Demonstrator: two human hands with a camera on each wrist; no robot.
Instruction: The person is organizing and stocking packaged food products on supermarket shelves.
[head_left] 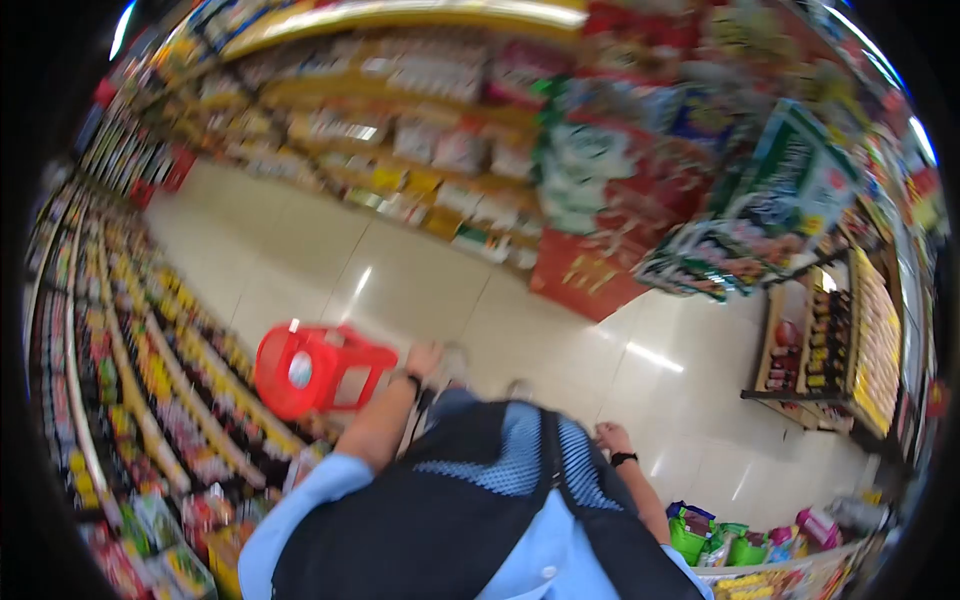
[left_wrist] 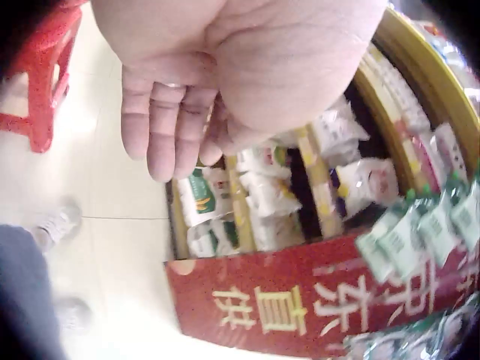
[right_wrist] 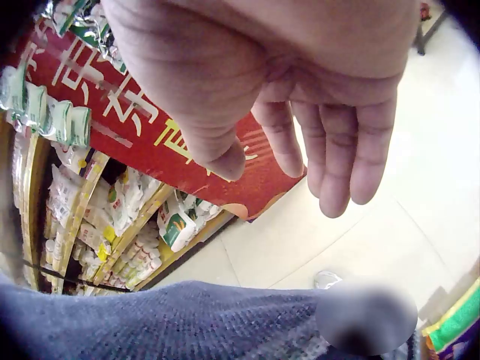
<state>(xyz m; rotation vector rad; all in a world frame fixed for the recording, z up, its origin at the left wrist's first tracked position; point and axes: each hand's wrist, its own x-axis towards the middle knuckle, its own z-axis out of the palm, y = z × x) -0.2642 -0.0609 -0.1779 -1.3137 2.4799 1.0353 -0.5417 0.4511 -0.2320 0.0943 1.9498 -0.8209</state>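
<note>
My left hand (head_left: 424, 360) hangs low in front of my body, close to a red plastic stool (head_left: 325, 370) in the head view. In the left wrist view its palm (left_wrist: 247, 67) shows, fingers loosely bent and nothing in them; the stool (left_wrist: 41, 82) stands apart at the left. At my other side hangs the right hand (head_left: 612, 438), wearing a dark wristband (head_left: 623, 459). The right wrist view shows its relaxed fingers (right_wrist: 337, 165) holding nothing, in front of a red sign (right_wrist: 165, 120) with yellow and white characters.
Shelves (head_left: 440, 130) of bagged goods run ahead, ending at a red-fronted display (head_left: 590, 275) with hanging green packets (head_left: 790, 180). Packed shelves (head_left: 130, 330) curve along the left. A wooden rack (head_left: 830, 335) of bottles stands right, and a bin (head_left: 800, 570) with colourful bags is behind it.
</note>
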